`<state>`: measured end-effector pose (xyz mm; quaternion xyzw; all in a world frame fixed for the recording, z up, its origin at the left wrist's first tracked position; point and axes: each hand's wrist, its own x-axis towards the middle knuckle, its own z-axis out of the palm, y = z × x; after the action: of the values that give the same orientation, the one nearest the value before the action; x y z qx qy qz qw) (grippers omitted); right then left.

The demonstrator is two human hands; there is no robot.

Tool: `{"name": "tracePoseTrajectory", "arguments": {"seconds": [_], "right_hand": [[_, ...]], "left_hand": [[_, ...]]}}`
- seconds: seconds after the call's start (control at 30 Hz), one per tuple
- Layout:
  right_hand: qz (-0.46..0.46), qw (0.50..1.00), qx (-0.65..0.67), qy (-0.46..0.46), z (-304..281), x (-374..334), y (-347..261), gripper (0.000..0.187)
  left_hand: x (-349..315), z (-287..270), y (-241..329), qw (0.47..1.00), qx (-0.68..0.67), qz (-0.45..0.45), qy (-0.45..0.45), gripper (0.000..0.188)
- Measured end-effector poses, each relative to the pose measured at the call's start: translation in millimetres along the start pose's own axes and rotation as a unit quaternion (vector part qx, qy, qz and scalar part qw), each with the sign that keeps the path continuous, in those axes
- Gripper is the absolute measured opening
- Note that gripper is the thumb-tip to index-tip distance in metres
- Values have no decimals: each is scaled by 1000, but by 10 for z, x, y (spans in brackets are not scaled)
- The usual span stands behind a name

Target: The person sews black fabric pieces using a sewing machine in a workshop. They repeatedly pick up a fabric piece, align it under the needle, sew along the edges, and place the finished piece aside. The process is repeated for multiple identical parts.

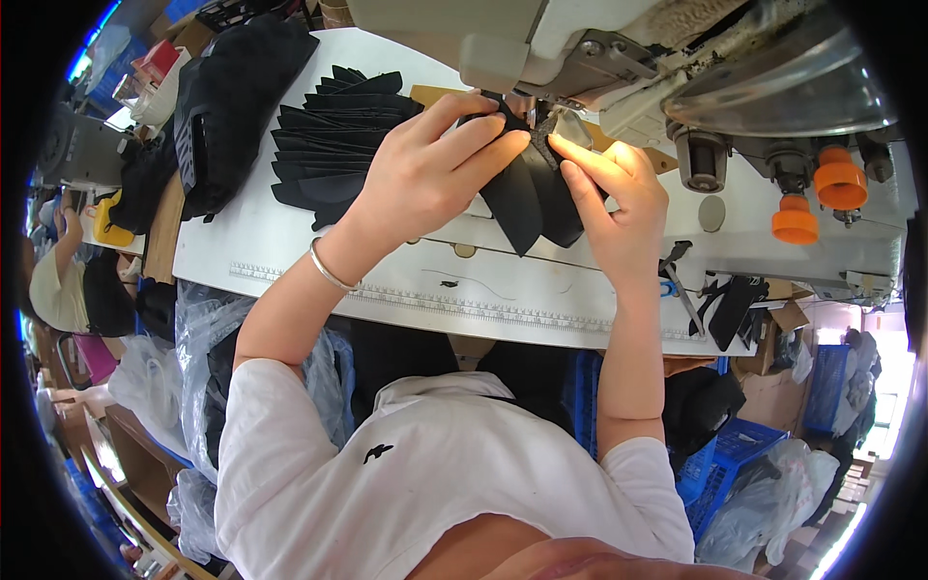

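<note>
Fingers of the left hand pinch a folded matte-black fabric piece beneath a pale-grey sewing machine; the right hand, thumb and forefinger slightly parted, grips the cloth's right side. Overlapping black fabric leaves fan across a white worktable.

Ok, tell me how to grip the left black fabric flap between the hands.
Pinch the left black fabric flap by its pointed near end, probably from the person's side: that tip is clear of both hands, while the left hand and sewing machine head crowd the far end.
</note>
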<state>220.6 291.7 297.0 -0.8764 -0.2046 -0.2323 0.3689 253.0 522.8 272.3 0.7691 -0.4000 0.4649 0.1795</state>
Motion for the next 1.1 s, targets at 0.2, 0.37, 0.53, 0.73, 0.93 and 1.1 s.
{"name": "tracePoseTrajectory", "arguments": {"seconds": [0.2,0.37,0.53,0.73,0.93,1.1], "right_hand": [[-19,1000,-13,-5,-12,32,44,26],[-15,999,-28,-11,-23,48,25,25],[-14,999,-29,-2,5,20,29,25],[-56,994,-86,49,73,-9,146,27],[-140,954,-240,112,376,-492,122,44],[-137,963,-185,139,346,-261,445,42]], "left_hand": [[23,0,13,1000,11,-9,-10,42],[26,-6,26,1000,-5,-29,-10,55],[39,-17,25,999,-16,-31,-13,55],[-100,-22,-152,997,-76,-25,7,51],[-94,-2,-118,998,10,51,43,41],[-9,-32,268,999,35,-14,11,44]]}}
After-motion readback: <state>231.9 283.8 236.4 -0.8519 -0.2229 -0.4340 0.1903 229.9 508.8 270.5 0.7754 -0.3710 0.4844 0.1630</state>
